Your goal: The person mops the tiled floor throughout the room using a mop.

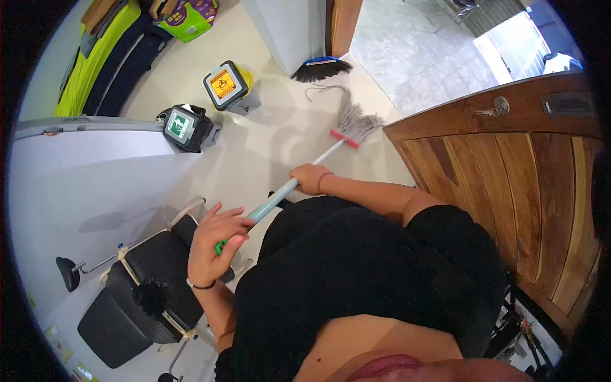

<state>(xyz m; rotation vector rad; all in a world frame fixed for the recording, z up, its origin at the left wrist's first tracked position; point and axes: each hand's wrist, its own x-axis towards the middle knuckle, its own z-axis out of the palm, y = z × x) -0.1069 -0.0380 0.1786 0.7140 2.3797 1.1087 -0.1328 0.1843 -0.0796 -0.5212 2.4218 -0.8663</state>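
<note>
A string mop lies across the view, its grey strands (355, 117) spread on the floor by the doorway and held in a red clamp (344, 138). My right hand (309, 178) is wrapped around the lower part of its pale handle (277, 196). Near the handle's top end, my left hand (219, 238) holds it loosely between thumb and fingers, some fingertips raised. A green end piece (221, 247) of the handle shows under that hand.
An open wooden door (487, 181) with keys (488, 112) stands right. A broom head (322, 68) leans by the wall corner. Two lidded bins, one with a biohazard label (224, 86) and one lined in black (184, 128), stand left. Nearer is a black padded chair (148, 281).
</note>
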